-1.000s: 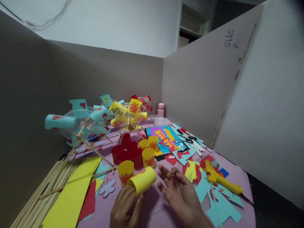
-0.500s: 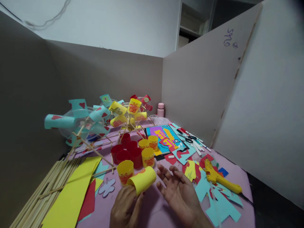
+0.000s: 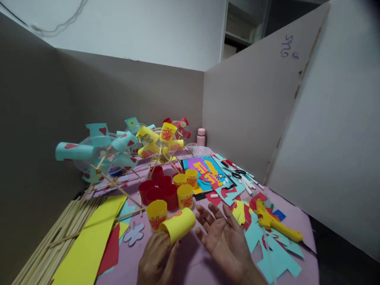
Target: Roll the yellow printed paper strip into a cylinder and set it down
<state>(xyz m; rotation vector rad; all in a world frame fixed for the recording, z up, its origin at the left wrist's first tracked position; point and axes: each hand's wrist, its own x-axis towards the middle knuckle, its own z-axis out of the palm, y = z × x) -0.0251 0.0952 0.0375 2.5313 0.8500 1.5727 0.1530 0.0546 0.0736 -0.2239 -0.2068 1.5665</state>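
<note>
My left hand point(image 3: 157, 257) is closed on one end of a rolled yellow paper cylinder point(image 3: 181, 226), which lies tilted on its side above the table. Part of an orange drawing shows on its upper edge. Just to the right, my right hand point(image 3: 224, 241) is open, palm up with fingers apart, touching nothing. Beyond the held cylinder stand several upright yellow paper cylinders point(image 3: 185, 195) with orange drawings. Several plain red paper cylinders point(image 3: 170, 197) are grouped beside them. A pale flower-shaped cutout point(image 3: 134, 234) lies left of my left hand.
Paper-and-stick wheel models point(image 3: 103, 154) fill the back left. Bamboo sticks point(image 3: 56, 237) and yellow paper strips point(image 3: 89, 241) lie front left. At right are a yellow glue gun point(image 3: 276, 225), paper scraps point(image 3: 276, 253), scissors point(image 3: 238, 173) and markers. A pink bottle point(image 3: 201, 137) stands by the partition.
The fingers of my right hand have spread and straightened a little. My left hand and the yellow paper cylinder have stayed in place.
</note>
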